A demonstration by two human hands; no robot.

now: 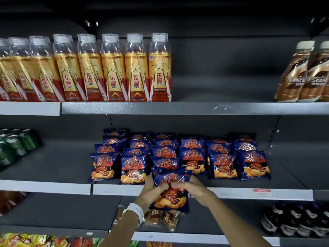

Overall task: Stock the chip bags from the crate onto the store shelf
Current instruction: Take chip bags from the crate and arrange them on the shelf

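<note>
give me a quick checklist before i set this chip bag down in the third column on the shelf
1. Grip: left hand and right hand both hold the chip bag by its sides: ok.
2. Bag faces forward, print upright like the stocked chip bags: ok.
3. Free spot at the front of the third column, ahead of its front bag: ok, bare shelf shows beside the held bag.
4. Bag above the middle shelf edge: not ok, its lower half hangs below the edge.
5. Neighbouring front bags standing: ok.
6. Crate stock left: cannot tell, crate out of view.
</note>
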